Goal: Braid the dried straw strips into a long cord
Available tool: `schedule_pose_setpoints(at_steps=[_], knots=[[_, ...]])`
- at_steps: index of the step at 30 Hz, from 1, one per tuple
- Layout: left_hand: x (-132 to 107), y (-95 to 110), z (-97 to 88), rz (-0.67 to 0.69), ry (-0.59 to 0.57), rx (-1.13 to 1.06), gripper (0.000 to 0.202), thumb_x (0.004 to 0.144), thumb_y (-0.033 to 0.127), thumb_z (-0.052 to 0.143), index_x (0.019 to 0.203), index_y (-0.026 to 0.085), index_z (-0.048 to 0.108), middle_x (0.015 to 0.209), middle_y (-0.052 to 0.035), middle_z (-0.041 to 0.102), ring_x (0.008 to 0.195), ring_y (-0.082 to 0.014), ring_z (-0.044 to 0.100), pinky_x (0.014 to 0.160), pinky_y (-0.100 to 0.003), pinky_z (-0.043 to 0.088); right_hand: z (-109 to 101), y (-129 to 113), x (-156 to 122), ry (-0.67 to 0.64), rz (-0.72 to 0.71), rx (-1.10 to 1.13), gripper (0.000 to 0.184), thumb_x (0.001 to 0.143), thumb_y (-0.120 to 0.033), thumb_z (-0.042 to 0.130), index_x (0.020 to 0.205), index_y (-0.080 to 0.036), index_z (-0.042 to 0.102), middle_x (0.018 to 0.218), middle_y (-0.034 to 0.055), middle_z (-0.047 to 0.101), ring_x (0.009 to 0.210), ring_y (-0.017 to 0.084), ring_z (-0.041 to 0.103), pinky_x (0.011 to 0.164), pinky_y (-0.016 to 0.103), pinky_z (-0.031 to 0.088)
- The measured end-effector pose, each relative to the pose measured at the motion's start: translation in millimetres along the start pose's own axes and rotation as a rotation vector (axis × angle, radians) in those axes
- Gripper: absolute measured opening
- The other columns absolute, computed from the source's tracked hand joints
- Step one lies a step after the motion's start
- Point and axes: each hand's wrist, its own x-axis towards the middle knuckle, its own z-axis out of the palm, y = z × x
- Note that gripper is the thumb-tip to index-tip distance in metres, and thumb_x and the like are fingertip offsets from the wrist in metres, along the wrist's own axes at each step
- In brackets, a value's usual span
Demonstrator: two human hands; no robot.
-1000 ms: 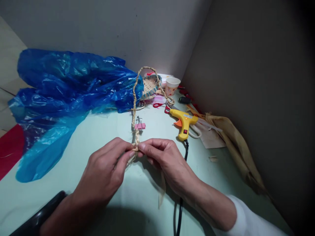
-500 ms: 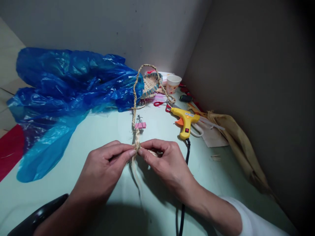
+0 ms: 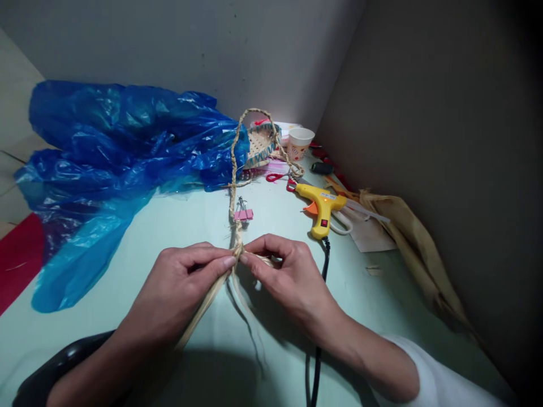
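Left hand (image 3: 180, 282) and right hand (image 3: 291, 270) are pinching braided cord (image 3: 233, 164) nearside of the pink clip (image 3: 244, 215); loose strands (image 3: 208, 304) are trailing. Cord is looking light, flexible, probably fray-prone; strand crossing (image 3: 238, 247) just nearside of clip is offering best hold.

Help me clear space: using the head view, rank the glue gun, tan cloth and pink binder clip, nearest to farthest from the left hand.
1. Pink binder clip, ahead and right of the left hand.
2. Glue gun, farther right.
3. Tan cloth, farthest right.
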Motion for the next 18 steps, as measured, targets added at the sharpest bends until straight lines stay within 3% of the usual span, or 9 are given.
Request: schedule_pose_setpoints(at_steps=[3,9,12,15,18], knots=[[-2,-2,1.5,0.034,0.032,0.093,0.022,0.082,0.035,0.058,0.076,0.024,0.076,0.076,-0.0003,0.072,0.068,-0.0156,0.065,0.061,-0.024,0.051,-1,-2,1,-0.02,0.046,0.053,0.013,0.079,-0.024,0.063,0.075,-0.016,0.071,0.072,0.0012,0.069,0.068,0.013,0.058,0.064,0.023,0.042],[-11,-8,12.9,0.429,0.204,0.468,0.021,0.087,0.023,0.05,0.088,0.017,0.07,0.072,-0.003,0.065,0.065,-0.0154,0.059,0.064,-0.028,0.047,0,-3,1,-0.038,0.071,0.076,0.012,0.079,-0.024,0.063,0.075,-0.015,0.07,0.071,0.0007,0.066,0.065,0.012,0.056,0.061,0.023,0.04],[-13,-11,17.3,0.515,0.268,0.636,0.023,0.088,0.018,0.047,0.088,0.014,0.069,0.069,-0.0033,0.06,0.062,-0.0163,0.057,0.062,-0.03,0.044,1,-5,1,-0.046,0.093,0.063,0.011,0.078,-0.022,0.062,0.073,-0.014,0.068,0.069,0.0005,0.065,0.064,0.011,0.054,0.06,0.022,0.039],[-12,-14,17.7,0.536,0.247,0.741,0.021,0.087,0.017,0.047,0.087,0.014,0.068,0.068,-0.0031,0.057,0.061,-0.0175,0.056,0.058,-0.031,0.041,1,-6,2,-0.064,0.105,0.055,0.012,0.077,-0.023,0.062,0.069,-0.014,0.065,0.068,0.0001,0.063,0.063,0.01,0.052,0.059,0.022,0.037],[-10,-14,14.9,0.506,0.151,0.699,0.022,0.088,0.017,0.045,0.081,0.014,0.065,0.067,-0.0023,0.054,0.06,-0.0164,0.054,0.058,-0.03,0.04,2,-7,3,-0.088,0.114,0.052,0.013,0.077,-0.024,0.061,0.069,-0.014,0.065,0.066,-0.0001,0.061,0.063,0.01,0.05,0.058,0.021,0.036]])
